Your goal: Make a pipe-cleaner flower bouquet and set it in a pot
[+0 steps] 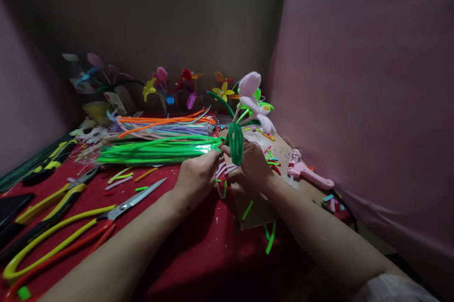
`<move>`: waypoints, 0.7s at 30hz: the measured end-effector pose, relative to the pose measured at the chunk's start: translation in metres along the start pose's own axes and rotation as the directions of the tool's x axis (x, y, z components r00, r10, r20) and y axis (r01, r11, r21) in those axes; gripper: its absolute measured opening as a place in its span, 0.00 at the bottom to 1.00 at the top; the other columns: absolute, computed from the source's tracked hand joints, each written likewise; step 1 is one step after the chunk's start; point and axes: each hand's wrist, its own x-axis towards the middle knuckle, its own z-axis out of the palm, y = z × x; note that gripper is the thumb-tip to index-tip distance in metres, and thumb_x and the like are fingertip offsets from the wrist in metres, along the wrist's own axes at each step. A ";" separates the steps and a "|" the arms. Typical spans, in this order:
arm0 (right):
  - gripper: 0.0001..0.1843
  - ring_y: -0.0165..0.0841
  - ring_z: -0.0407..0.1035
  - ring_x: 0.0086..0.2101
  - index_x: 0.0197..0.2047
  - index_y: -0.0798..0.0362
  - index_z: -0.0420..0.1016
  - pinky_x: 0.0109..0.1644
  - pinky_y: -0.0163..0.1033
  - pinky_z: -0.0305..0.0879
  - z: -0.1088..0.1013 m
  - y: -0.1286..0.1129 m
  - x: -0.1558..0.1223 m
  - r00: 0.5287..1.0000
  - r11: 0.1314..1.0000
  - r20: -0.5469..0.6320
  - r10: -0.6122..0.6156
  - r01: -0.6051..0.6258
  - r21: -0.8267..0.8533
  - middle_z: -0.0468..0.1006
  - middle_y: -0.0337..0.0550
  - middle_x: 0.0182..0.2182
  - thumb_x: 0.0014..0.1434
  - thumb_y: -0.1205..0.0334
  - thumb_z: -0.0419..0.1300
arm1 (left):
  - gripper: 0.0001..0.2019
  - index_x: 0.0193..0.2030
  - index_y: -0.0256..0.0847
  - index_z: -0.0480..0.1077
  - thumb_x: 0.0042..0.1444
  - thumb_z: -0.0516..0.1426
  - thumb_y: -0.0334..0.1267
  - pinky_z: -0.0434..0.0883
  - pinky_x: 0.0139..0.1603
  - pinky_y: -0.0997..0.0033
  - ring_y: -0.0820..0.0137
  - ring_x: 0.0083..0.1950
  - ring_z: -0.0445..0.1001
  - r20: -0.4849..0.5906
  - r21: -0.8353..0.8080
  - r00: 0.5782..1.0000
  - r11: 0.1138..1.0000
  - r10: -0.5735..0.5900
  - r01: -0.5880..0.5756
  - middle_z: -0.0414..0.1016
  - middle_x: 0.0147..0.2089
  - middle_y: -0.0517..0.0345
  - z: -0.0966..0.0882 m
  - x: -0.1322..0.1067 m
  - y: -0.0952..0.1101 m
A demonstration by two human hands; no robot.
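Between my two hands stands a pipe-cleaner flower with pale pink petals, bright green parts and a dark green wrapped base. My left hand is closed, its fingertips pinched at the left edge of that base. Curled behind the base and to its right, my right hand grips it, with most of its fingers hidden. Just left of the flower lies a clear bag of bright green pipe cleaners.
Large scissors and yellow-black pliers lie at left. A pink glue gun rests at right by a brown board. Pipe-cleaner offcuts are scattered about the red cloth. More pipe-cleaner flowers and a bottle stand behind.
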 end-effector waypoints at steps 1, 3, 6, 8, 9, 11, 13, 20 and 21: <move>0.07 0.29 0.65 0.30 0.28 0.55 0.78 0.37 0.35 0.61 0.001 -0.001 -0.001 1.000 1.000 -0.021 0.018 -0.018 -0.001 0.74 0.38 0.27 0.47 0.60 0.63 | 0.08 0.30 0.40 0.69 0.56 0.51 0.37 0.58 0.27 0.75 0.73 0.24 0.65 -0.010 0.053 1.000 0.998 0.019 -0.018 0.69 0.23 0.59 0.003 -0.002 -0.001; 0.08 0.28 0.64 0.28 0.28 0.55 0.77 0.35 0.35 0.60 0.004 -0.004 -0.002 0.998 0.998 -0.037 0.057 -0.057 0.014 0.73 0.38 0.27 0.47 0.59 0.62 | 0.09 0.31 0.40 0.69 0.57 0.50 0.38 0.58 0.27 0.75 0.73 0.24 0.65 -0.017 0.089 0.999 0.996 0.027 -0.026 0.69 0.23 0.59 0.007 -0.004 -0.002; 0.10 0.26 0.60 0.23 0.25 0.56 0.76 0.29 0.33 0.57 0.005 -0.009 -0.005 0.997 0.997 0.019 0.074 -0.073 -0.033 0.70 0.35 0.21 0.49 0.58 0.61 | 0.09 0.31 0.40 0.70 0.57 0.51 0.39 0.59 0.28 0.75 0.74 0.24 0.65 -0.025 0.100 1.000 0.995 0.018 -0.015 0.70 0.24 0.59 0.008 -0.004 -0.005; 0.11 0.26 0.60 0.22 0.25 0.56 0.75 0.28 0.33 0.56 0.005 -0.010 -0.007 0.995 0.996 0.066 0.079 -0.076 -0.037 0.68 0.34 0.19 0.51 0.57 0.60 | 0.10 0.31 0.39 0.70 0.58 0.51 0.39 0.59 0.28 0.75 0.75 0.24 0.64 -0.018 0.091 1.000 0.996 0.004 -0.003 0.70 0.24 0.59 0.007 -0.003 -0.006; 0.11 0.26 0.61 0.23 0.26 0.56 0.76 0.28 0.33 0.57 0.005 -0.009 -0.007 0.993 0.997 0.084 0.081 -0.079 -0.026 0.68 0.34 0.19 0.51 0.57 0.61 | 0.10 0.31 0.39 0.71 0.57 0.50 0.38 0.59 0.28 0.75 0.75 0.23 0.64 -0.015 0.078 1.000 0.997 -0.009 0.010 0.70 0.24 0.59 0.006 -0.002 -0.006; 0.10 0.27 0.63 0.25 0.29 0.56 0.78 0.31 0.33 0.58 0.004 -0.008 -0.007 0.991 0.997 0.109 0.079 -0.081 0.007 0.70 0.35 0.21 0.51 0.56 0.62 | 0.10 0.30 0.39 0.71 0.57 0.51 0.37 0.60 0.28 0.75 0.75 0.23 0.64 -0.006 0.019 0.999 0.999 -0.051 0.051 0.69 0.22 0.60 0.004 -0.001 -0.005; 0.12 0.28 0.65 0.27 0.32 0.55 0.79 0.33 0.34 0.60 0.003 -0.008 -0.006 0.987 0.995 0.143 0.079 -0.087 0.050 0.72 0.36 0.23 0.51 0.55 0.62 | 0.10 0.27 0.38 0.70 0.56 0.51 0.37 0.61 0.29 0.75 0.74 0.24 0.66 0.027 -0.110 0.995 0.989 -0.099 0.101 0.70 0.22 0.60 0.001 0.001 0.000; 0.10 0.29 0.66 0.27 0.30 0.56 0.78 0.36 0.37 0.62 -0.005 -0.009 0.000 0.957 0.970 0.289 0.039 -0.106 0.219 0.74 0.40 0.23 0.52 0.58 0.62 | 0.10 0.25 0.36 0.67 0.52 0.57 0.39 0.66 0.23 0.76 0.75 0.19 0.68 0.401 -0.685 0.899 0.594 -0.174 0.421 0.71 0.19 0.60 -0.014 0.009 0.014; 0.09 0.29 0.67 0.28 0.31 0.56 0.78 0.37 0.36 0.63 -0.006 -0.007 0.001 0.955 0.963 0.295 0.024 -0.101 0.249 0.75 0.39 0.24 0.51 0.59 0.62 | 0.10 0.25 0.36 0.67 0.52 0.57 0.39 0.64 0.20 0.77 0.76 0.16 0.67 0.451 -0.729 0.879 0.504 -0.154 0.462 0.70 0.18 0.61 -0.014 0.009 0.014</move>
